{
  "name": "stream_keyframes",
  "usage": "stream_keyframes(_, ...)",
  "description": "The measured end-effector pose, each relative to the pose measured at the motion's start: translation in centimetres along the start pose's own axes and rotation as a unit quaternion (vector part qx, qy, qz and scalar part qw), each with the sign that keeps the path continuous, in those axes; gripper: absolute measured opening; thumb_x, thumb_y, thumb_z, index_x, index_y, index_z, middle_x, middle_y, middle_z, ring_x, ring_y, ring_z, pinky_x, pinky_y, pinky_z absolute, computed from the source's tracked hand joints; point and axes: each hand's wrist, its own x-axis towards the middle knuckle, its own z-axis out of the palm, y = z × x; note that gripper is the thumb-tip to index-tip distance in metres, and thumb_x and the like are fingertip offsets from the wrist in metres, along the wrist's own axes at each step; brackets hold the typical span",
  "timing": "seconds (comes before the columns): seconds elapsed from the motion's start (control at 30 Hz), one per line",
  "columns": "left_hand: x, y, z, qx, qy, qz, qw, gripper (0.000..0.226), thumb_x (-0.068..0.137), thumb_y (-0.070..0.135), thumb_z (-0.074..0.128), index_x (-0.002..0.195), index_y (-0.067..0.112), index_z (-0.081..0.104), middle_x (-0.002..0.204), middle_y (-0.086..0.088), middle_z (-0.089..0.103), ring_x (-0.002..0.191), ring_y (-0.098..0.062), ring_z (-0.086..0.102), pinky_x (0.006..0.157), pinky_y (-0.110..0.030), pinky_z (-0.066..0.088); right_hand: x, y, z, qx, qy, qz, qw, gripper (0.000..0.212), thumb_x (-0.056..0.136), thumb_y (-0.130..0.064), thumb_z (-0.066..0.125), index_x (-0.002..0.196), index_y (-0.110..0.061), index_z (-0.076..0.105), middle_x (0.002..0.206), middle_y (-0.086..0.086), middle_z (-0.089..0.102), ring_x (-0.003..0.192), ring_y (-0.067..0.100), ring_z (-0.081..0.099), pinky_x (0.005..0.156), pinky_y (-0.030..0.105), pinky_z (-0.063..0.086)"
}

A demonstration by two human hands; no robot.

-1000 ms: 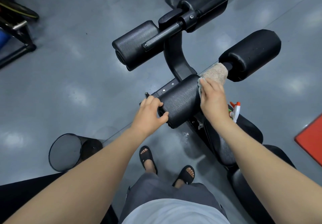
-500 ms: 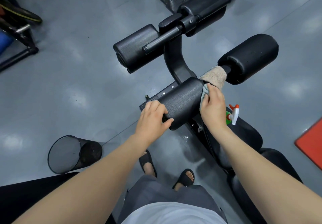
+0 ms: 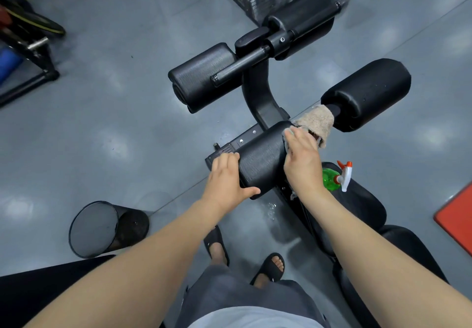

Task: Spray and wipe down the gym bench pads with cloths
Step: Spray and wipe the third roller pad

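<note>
The work looks to be mid-wipe on the bench's leg rollers. The spray bottle [image 3: 334, 178] lies put down on the seat pad [image 3: 365, 200], just to the right of the right wrist, and a few wet drops show on the floor [image 3: 271, 207] under the bench frame. That suggests the spraying for this roller is done and the wiping is the step in hand. Nothing shows whether the right roller pad [image 3: 367, 92], the far roller pad [image 3: 201, 77] or the seat pad have been wiped yet. By this view they may all be left to do.

The left hand [image 3: 228, 181] is spread over the left end of the near roller pad [image 3: 263, 159], with the fingers laid across the top edge and the thumb stretched along the near side. It seems to be bracing the pad rather than clutching it. The right hand [image 3: 302, 160] lies flat with straight fingers at the pad's right end and presses the cloth [image 3: 318, 123] against it.

Only part of the cloth is under that hand. A greyish edge peeks out beside the fingertips on the pad's end face. The tan bulk bunches out past the fingers to the far right, draped over the bar between the near roller pad and the right roller pad, and reaches right up to the latter. So the cloth is pinned under the palm, not pinched.

A mesh bin [image 3: 102, 228] stands on the floor to the near left, and a red mat [image 3: 457, 221] shows at the right edge.
</note>
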Motion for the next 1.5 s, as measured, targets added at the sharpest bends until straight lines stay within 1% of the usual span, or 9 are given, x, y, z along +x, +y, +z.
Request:
stream_keyframes(0.2, -1.1, 0.6, 1.1, 0.070, 0.047, 0.031, 0.996, 0.107, 0.072, 0.061, 0.081, 0.150, 0.008, 0.032, 0.152, -0.004, 0.035, 0.140, -0.026, 0.029, 0.116, -0.039, 0.033, 2.5, -0.5, 0.5, -0.055, -0.050, -0.040, 0.996, 0.045, 0.090, 0.005, 0.051, 0.133, -0.003, 0.061, 0.138, 0.014, 0.060, 0.129, 0.034, 0.050, 0.113, 0.044, 0.040)
stream_keyframes(0.43, -1.5, -0.7, 0.4, 0.033, 0.051, 0.064, 0.996, 0.092, 0.079, 0.053, 0.076, 0.150, 0.009, 0.037, 0.148, -0.003, 0.039, 0.137, -0.023, 0.032, 0.111, -0.040, 0.040, 0.2, -2.3, 1.1, -0.025, -0.079, -0.126, 0.989, 0.044, 0.084, 0.004, 0.055, 0.126, -0.005, 0.065, 0.131, 0.011, 0.064, 0.123, 0.033, 0.055, 0.109, 0.043, 0.043)
stream_keyframes(0.63, -2.6, -1.5, -0.2, -0.063, 0.025, 0.062, 0.996, 0.077, 0.087, 0.029, 0.067, 0.152, 0.009, 0.032, 0.159, -0.002, 0.029, 0.149, -0.015, 0.023, 0.120, -0.034, 0.028, 0.5, -2.5, 0.7, -0.007, -0.123, -0.212, 0.969, 0.042, 0.081, 0.005, 0.058, 0.120, -0.007, 0.067, 0.122, 0.008, 0.068, 0.116, 0.030, 0.058, 0.105, 0.040, 0.046)
stream_keyframes(0.77, -2.7, -1.6, -0.8, -0.054, -0.001, 0.062, 0.997, 0.073, 0.087, 0.023, 0.064, 0.151, 0.005, 0.033, 0.162, -0.005, 0.026, 0.152, -0.017, 0.019, 0.121, -0.025, 0.019, 1.5, -3.4, 1.3, -0.023, -0.118, -0.163, 0.979, 0.041, 0.079, 0.006, 0.055, 0.115, -0.008, 0.069, 0.113, 0.006, 0.069, 0.110, 0.031, 0.059, 0.100, 0.039, 0.048)
stream_keyframes(0.9, -2.7, -1.9, -0.9, -0.049, -0.004, 0.073, 0.996, 0.065, 0.086, 0.019, 0.061, 0.145, 0.003, 0.039, 0.154, -0.006, 0.033, 0.150, -0.018, 0.023, 0.117, -0.034, 0.033, 0.5, -4.5, 2.0, -0.034, -0.150, -0.217, 0.964, 0.042, 0.078, 0.002, 0.054, 0.116, -0.006, 0.069, 0.117, 0.007, 0.069, 0.112, 0.031, 0.059, 0.099, 0.042, 0.050)
stream_keyframes(0.97, -2.7, -2.0, -0.9, -0.045, -0.004, 0.077, 0.996, 0.064, 0.085, 0.017, 0.061, 0.144, 0.003, 0.040, 0.151, -0.007, 0.034, 0.149, -0.018, 0.024, 0.114, -0.032, 0.035, 1.1, -3.7, 1.4, -0.053, -0.157, -0.248, 0.954, 0.042, 0.079, 0.003, 0.058, 0.117, -0.010, 0.069, 0.119, 0.005, 0.068, 0.112, 0.029, 0.059, 0.100, 0.041, 0.049)
stream_keyframes(1.13, -2.6, -2.5, -0.9, -0.041, -0.002, 0.085, 0.996, 0.064, 0.084, 0.014, 0.059, 0.145, 0.005, 0.041, 0.150, -0.006, 0.035, 0.150, -0.017, 0.024, 0.114, -0.030, 0.033, 3.1, -3.5, 1.5, -0.080, -0.141, -0.192, 0.968, 0.038, 0.073, 0.006, 0.054, 0.104, -0.007, 0.070, 0.106, 0.008, 0.069, 0.103, 0.035, 0.060, 0.096, 0.043, 0.049)
stream_keyframes(1.33, -2.3, -2.7, -0.5, -0.061, 0.007, 0.079, 0.995, 0.060, 0.082, 0.009, 0.057, 0.141, 0.006, 0.045, 0.145, -0.005, 0.040, 0.149, -0.018, 0.027, 0.119, -0.035, 0.031, 1.8, -2.2, 0.1, -0.059, -0.166, -0.258, 0.950, 0.044, 0.080, 0.006, 0.057, 0.120, -0.010, 0.068, 0.125, 0.005, 0.067, 0.115, 0.028, 0.057, 0.104, 0.041, 0.047)
stream_keyframes(1.5, -2.4, -2.6, -0.5, -0.051, 0.004, 0.088, 0.995, 0.062, 0.081, 0.007, 0.058, 0.141, 0.003, 0.045, 0.147, -0.009, 0.042, 0.149, -0.021, 0.027, 0.120, -0.034, 0.029, 5.1, 1.1, -1.2, -0.107, -0.107, -0.109, 0.982, 0.046, 0.082, 0.009, 0.055, 0.120, -0.013, 0.068, 0.126, 0.005, 0.067, 0.116, 0.033, 0.058, 0.102, 0.041, 0.044)
